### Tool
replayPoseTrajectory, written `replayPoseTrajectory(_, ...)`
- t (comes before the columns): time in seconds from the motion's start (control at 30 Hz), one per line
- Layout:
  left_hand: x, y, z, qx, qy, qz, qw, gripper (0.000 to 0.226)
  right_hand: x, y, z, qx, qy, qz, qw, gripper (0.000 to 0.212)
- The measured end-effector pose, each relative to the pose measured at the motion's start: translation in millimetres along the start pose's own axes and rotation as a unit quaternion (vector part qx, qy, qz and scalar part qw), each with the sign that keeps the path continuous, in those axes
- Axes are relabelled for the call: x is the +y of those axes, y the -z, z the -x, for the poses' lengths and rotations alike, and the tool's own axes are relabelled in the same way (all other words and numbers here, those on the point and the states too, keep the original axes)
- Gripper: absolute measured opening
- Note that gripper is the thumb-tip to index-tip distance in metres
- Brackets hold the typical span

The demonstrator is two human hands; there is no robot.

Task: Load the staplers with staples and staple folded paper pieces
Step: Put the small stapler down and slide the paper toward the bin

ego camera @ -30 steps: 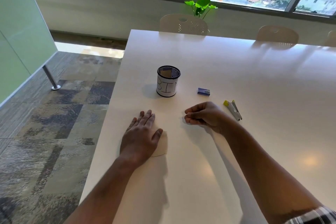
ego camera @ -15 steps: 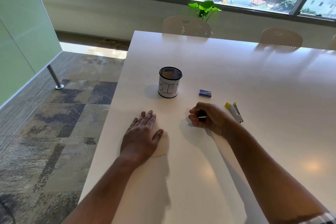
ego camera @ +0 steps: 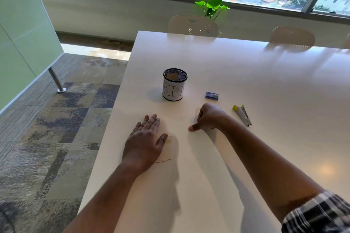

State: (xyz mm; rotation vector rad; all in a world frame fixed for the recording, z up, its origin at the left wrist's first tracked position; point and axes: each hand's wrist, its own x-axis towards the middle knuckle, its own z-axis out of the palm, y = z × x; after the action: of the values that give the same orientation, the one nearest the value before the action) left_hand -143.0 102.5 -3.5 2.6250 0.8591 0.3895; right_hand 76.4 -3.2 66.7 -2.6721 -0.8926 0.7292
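Left hand (ego camera: 144,141) flat, fingers straight, pressing paper piece (ego camera: 166,148) near tabletop's (ego camera: 246,73) left edge; right hand (ego camera: 207,117) curled, thumb out, whether grasping anything unclear; stapler (ego camera: 242,115) just right of it, staple box (ego camera: 212,95) and mesh cup (ego camera: 174,84) farther in

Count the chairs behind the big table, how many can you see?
2 clear ones: one chair by the green plant, another chair further right. A sliver at the picture's right edge may be a third.
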Motion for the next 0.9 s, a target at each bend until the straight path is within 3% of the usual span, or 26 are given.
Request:
replayPoseTrajectory(0.23, -1, -2, -1, -0.002, 0.0, 0.001, 1.0, 0.064, 13, 10, 10, -0.017, 0.037, -0.103, 0.994, 0.03)
replayPoseTrajectory(0.43, -1, -1, -1, -0.004, 0.001, 0.0, 1.0, 0.064, 17, 11, 14, -0.075, -0.01, -0.236, 0.969, 0.027)
replayPoseTrajectory(0.53, -1, -1, -1, -0.003, 0.0, 0.002, 1.0, 0.064, 16, 10, 11, -0.065, -0.03, -0.29, 0.954, 0.024)
replayPoseTrajectory(0.6, -1, -1, -1, -0.003, 0.001, 0.001, 1.0, 0.064, 18, 8, 8, -0.032, -0.017, -0.253, 0.967, 0.026)
replayPoseTrajectory(0.7, -1, 0, -1, -0.003, 0.001, 0.003, 1.0, 0.064, 22, 2, 0, 0.006, 0.02, -0.077, 0.997, 0.031)
replayPoseTrajectory(0.9, -1, -2, -2, -0.001, 0.002, 0.0, 1.0, 0.064, 7, 9, -9, -0.008, 0.009, 0.068, 0.998, 0.051)
